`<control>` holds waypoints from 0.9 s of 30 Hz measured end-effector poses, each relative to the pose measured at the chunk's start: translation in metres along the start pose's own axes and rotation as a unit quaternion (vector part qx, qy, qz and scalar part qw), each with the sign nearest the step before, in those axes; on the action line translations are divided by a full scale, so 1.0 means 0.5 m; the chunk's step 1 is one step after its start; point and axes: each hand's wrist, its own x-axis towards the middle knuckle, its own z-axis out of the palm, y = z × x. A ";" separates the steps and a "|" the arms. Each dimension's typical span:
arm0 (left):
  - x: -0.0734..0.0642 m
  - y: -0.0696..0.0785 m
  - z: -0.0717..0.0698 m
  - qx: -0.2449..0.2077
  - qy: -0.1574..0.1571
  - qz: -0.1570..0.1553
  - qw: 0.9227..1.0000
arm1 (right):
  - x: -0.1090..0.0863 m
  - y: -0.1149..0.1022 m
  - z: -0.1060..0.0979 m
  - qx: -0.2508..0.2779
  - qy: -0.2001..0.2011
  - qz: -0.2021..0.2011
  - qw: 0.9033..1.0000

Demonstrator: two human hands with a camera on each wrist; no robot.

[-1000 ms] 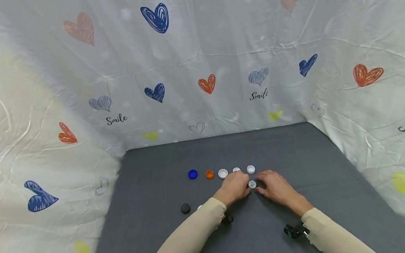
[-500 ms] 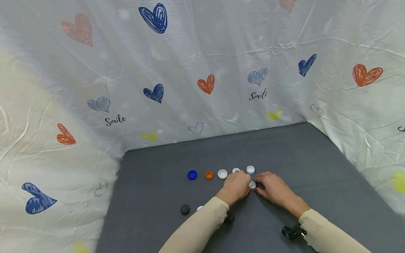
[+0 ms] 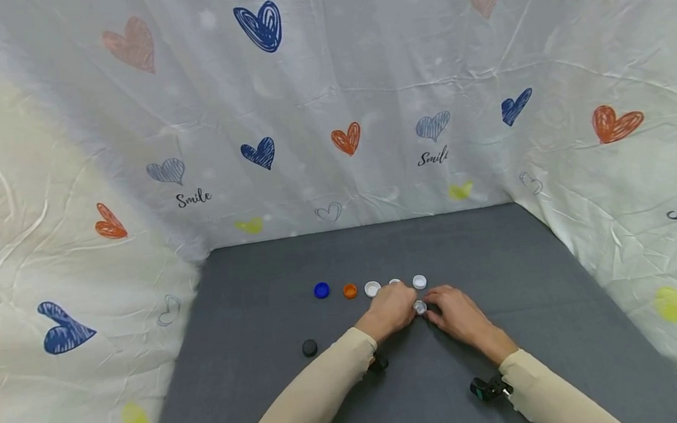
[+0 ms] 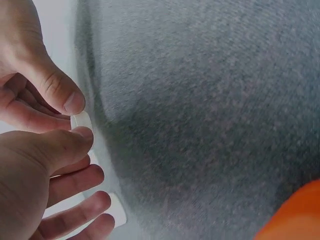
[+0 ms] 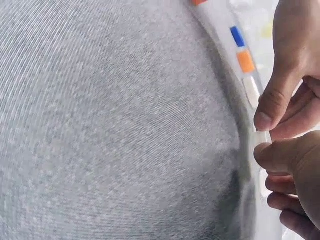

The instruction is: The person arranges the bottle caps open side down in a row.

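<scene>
In the head view my left hand (image 3: 391, 308) and right hand (image 3: 460, 314) meet over the right part of the table, both pinching a small white bottle cap (image 3: 420, 307). Seen from the left wrist, the cap (image 4: 81, 121) stands on edge between the two thumbs, the left hand (image 4: 45, 170) below and the right hand (image 4: 35, 65) above. From the right wrist, the left thumb tip (image 5: 265, 120) and right thumb tip (image 5: 267, 156) press its near side (image 5: 262, 138). The fingers behind it are partly hidden.
Beyond the hands runs a row of caps: blue (image 3: 322, 290), orange (image 3: 350, 290) and white ones (image 3: 372, 289), (image 3: 419, 282), one half hidden by my left hand. A black cap (image 3: 309, 348) lies left of my sleeve. An orange object (image 4: 295, 215) lies close to the left wrist camera.
My right fingers have closed in on the cap, which has tilted and shifted slightly left. A white cap beside the left forearm has become hidden behind the sleeve.
</scene>
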 end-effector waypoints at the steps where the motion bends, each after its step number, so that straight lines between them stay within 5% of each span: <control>1: -0.002 -0.003 -0.003 -0.003 0.008 0.002 1.000 | 0.001 -0.001 -0.002 0.000 0.000 -0.001 1.000; 27: -0.082 -0.050 -0.089 -0.036 0.104 0.024 0.994 | 0.033 -0.057 -0.061 0.011 0.060 -0.070 0.996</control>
